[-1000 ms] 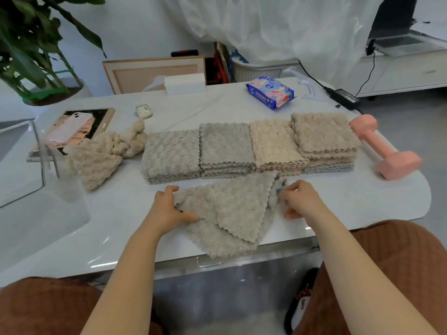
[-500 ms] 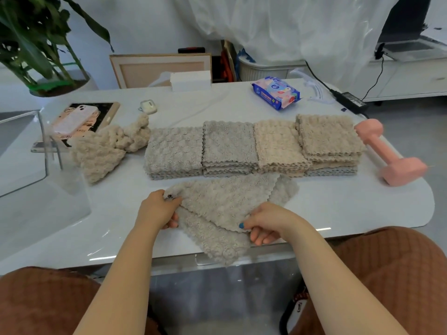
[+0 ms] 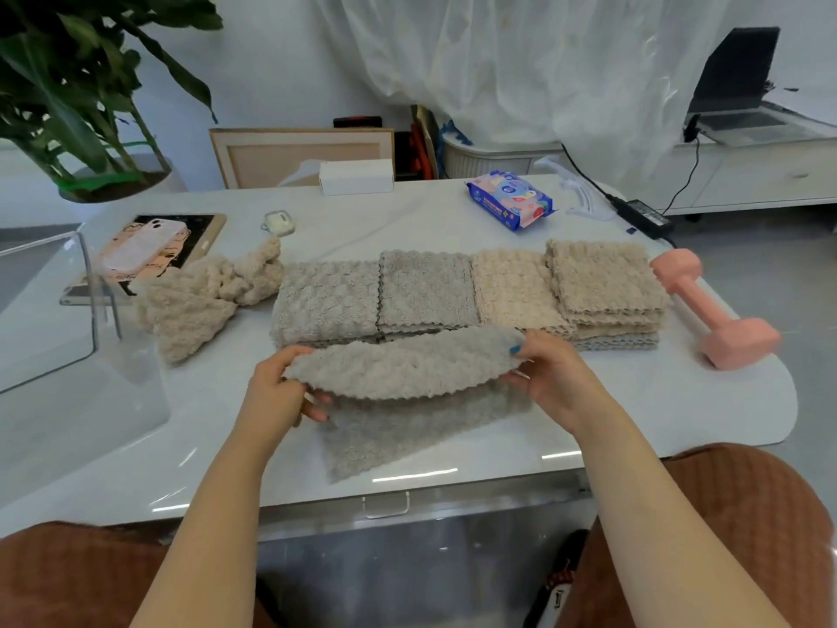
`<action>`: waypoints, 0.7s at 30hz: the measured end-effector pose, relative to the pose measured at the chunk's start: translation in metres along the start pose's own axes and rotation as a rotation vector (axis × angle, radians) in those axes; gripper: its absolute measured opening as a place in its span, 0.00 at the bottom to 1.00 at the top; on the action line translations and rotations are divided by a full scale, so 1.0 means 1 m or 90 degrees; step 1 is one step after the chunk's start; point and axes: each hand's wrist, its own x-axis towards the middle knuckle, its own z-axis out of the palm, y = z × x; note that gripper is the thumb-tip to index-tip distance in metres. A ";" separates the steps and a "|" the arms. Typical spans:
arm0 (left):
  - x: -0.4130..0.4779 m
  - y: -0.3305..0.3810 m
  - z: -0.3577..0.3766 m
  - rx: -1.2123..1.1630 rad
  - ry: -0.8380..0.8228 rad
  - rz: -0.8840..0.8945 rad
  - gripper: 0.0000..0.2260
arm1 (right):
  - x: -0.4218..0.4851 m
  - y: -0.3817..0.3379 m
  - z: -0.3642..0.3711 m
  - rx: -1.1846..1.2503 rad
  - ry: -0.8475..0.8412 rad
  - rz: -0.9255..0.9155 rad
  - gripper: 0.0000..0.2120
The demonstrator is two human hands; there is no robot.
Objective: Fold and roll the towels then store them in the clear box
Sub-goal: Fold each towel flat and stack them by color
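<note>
Towel (image 3: 398, 369): ends are pinched by left hand (image 3: 271, 396) at 9 o'clock and right hand (image 3: 550, 378) at 3 o'clock.
Stacks (image 3: 466, 292): ranged at 12 o'clock on tabletop (image 3: 634, 401).

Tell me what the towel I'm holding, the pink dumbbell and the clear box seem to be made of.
The towel: soft plush fabric, probably microfibre fleece; bumpy pile, scalloped edges. The pink dumbbell: matte coating, perhaps rubber or neoprene; no glare, core hidden. The clear box: rigid glossy transparent plastic, likely acrylic; the table shows through its walls.
</note>
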 end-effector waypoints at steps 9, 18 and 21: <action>-0.003 -0.027 0.004 -0.298 -0.017 -0.226 0.16 | 0.005 0.026 -0.012 -0.286 0.209 0.053 0.13; -0.004 -0.029 0.029 -0.054 0.001 -0.057 0.15 | 0.004 0.022 -0.004 -0.403 0.106 0.025 0.19; -0.005 -0.027 0.024 -0.041 -0.031 -0.080 0.19 | -0.001 0.015 -0.003 -0.418 0.041 0.104 0.21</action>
